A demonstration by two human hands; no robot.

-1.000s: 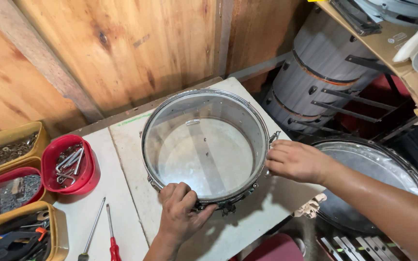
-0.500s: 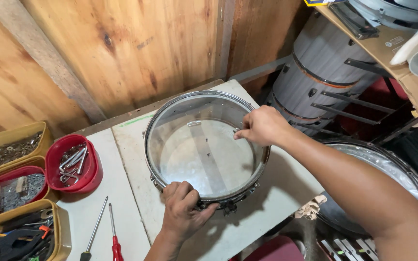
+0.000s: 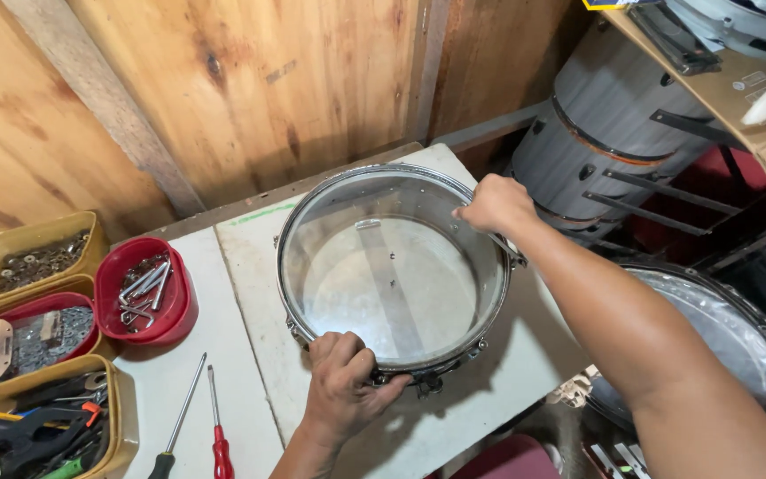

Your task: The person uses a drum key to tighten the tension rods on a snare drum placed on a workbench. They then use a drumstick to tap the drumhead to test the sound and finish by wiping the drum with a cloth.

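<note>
Head view, workbench inventory.

Item 1: snare drum (image 3: pixel 392 275), metal hoop and clear head, lying flat on the white bench top (image 3: pixel 223 355), centre of frame.

Item 2: left hand (image 3: pixel 343 390), at 6 o'clock on the drum, fingers curled together and clamped on the near rim beside a tension lug.

Item 3: right hand (image 3: pixel 494 204), at 2 o'clock on the drum, fingers closed in a loose fist on the far rim; whether a tool sits inside the fist cannot be told.

Item 4: red tray (image 3: pixel 144 293) of hex keys, at 9 o'clock from the drum, well apart.

Item 5: yellow trays (image 3: pixel 28 257) of washers and mixed hardware, at the frame's left edge.

Item 6: two screwdrivers (image 3: pixel 201 417), one black-handled and one red-handled, at 8 o'clock from the drum, untouched.

Item 7: grey drum shell (image 3: pixel 613 133), leaning at 2 o'clock past the bench; second drum (image 3: pixel 738 346) low at 4 o'clock.

Progress, as judged: hoop and head sit seated on the shell, lugs fitted; rim work appears under way, with the rest of the circumference seemingly left to handle.
</note>
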